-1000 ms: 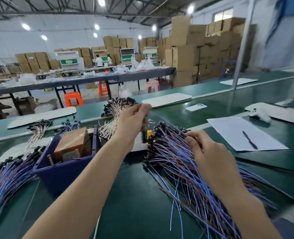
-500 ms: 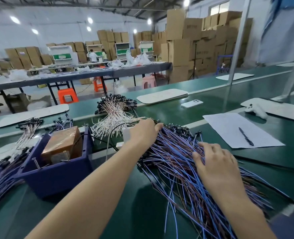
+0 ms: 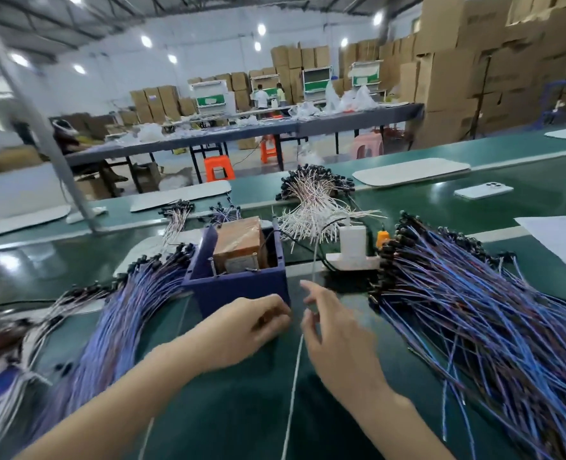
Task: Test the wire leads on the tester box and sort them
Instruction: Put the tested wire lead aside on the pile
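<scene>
Tester box (image 3: 241, 288), blue and open-topped with a brown-wrapped unit inside, stands on the green bench (image 3: 228, 410). The left hand (image 3: 248, 327) sits at its front lower corner with fingers curled; blur hides whether they pinch anything. The right hand (image 3: 338, 333) is just beside it, fingers loosely spread, thumb apart from forefinger. A thin pale lead (image 3: 291, 393) runs between the two hands. The left heap of blue leads (image 3: 125, 313) and the right heap of blue leads (image 3: 474, 313) flank the box. White leads (image 3: 314, 210) lie behind it.
</scene>
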Motion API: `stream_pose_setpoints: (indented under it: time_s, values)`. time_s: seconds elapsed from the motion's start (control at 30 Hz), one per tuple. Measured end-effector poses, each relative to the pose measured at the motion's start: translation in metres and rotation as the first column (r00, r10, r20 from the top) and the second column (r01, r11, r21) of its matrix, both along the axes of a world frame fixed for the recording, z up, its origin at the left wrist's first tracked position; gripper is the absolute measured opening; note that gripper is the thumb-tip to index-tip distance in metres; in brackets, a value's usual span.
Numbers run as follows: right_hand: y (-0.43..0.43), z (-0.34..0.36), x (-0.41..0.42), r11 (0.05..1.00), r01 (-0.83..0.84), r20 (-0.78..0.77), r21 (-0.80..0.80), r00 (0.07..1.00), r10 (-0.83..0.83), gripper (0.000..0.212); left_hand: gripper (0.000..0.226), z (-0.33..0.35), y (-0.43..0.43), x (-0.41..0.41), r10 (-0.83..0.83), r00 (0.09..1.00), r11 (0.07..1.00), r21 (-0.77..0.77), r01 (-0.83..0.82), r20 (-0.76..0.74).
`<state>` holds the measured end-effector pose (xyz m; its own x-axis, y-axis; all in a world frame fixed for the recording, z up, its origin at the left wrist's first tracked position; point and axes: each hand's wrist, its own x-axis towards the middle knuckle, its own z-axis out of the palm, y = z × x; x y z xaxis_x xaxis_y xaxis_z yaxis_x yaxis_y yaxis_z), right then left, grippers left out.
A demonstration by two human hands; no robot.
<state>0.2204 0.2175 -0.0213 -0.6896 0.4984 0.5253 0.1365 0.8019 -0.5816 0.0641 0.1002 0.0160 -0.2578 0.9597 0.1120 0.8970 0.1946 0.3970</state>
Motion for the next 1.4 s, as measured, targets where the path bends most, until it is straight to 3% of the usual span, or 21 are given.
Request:
stream_pose_setpoints:
  time_s: [0.1, 0.23, 0.47, 0.63, 0.73, 0.9, 1.0, 1.1, 1.17, 1.27, 1.4]
  values:
    - [-0.023, -0.009, -0.037, 0.993, -0.110, 0.093, 0.030, 0.990, 0.106, 0.031, 0.019, -0.004, -0.060, -0.035, 0.097, 0.994, 0.994, 0.049, -0.099, 0.043]
    - [-0.044, -0.015, -0.077, 0.979, -0.203, 0.198, -0.016, 0.959, 0.202, 0.028, 0.014, -0.010, -0.114, -0.090, 0.365, 0.926, 0.916, 0.139, -0.376, 0.096]
    - [-0.042, -0.031, -0.089, 0.960, -0.185, 0.209, -0.211, 0.951, 0.229, 0.031, 0.023, -0.011, -0.134, -0.161, 0.762, 0.646, 0.639, 0.198, -0.743, -0.033]
    - [-0.042, -0.033, -0.091, 0.961, -0.182, 0.220, -0.210, 0.949, 0.228, 0.029, 0.040, -0.019, -0.126, -0.197, 0.921, 0.388, 0.388, -0.009, -0.922, -0.019]
    - [-0.041, -0.035, -0.093, 0.956, -0.175, 0.209, -0.235, 0.951, 0.226, 0.028, 0.038, -0.027, -0.123, -0.208, 0.938, 0.343, 0.346, -0.103, -0.933, 0.046]
    - [-0.039, -0.038, -0.093, 0.945, -0.179, 0.186, -0.273, 0.954, 0.234, 0.028, 0.042, -0.033, -0.125, -0.217, 0.983, 0.152, 0.165, -0.133, -0.977, 0.102]
    - [-0.037, -0.040, -0.094, 0.937, -0.179, 0.167, -0.299, 0.957, 0.236, 0.028, 0.042, -0.034, -0.130, -0.220, 0.972, 0.148, 0.182, -0.181, -0.967, 0.184]
    - [-0.037, -0.040, -0.094, 0.935, -0.174, 0.160, -0.310, 0.959, 0.232, 0.029, 0.030, -0.030, -0.133, -0.218, 0.912, 0.157, 0.228, -0.150, -0.962, 0.379]
    - [-0.037, -0.040, -0.094, 0.935, -0.172, 0.158, -0.309, 0.961, 0.229, 0.029, 0.014, -0.027, -0.135, -0.216, 0.838, 0.115, 0.219, -0.137, -0.966, 0.534]
    - [-0.036, -0.040, -0.094, 0.928, -0.175, 0.143, -0.329, 0.962, 0.232, 0.029, 0.020, -0.029, -0.140, -0.211, 0.665, -0.010, 0.177, -0.171, -0.969, 0.746]
    - [-0.036, -0.040, -0.095, 0.918, -0.177, 0.124, -0.355, 0.964, 0.234, 0.029, 0.013, -0.027, -0.147, -0.211, 0.583, -0.067, 0.142, -0.182, -0.973, 0.810]
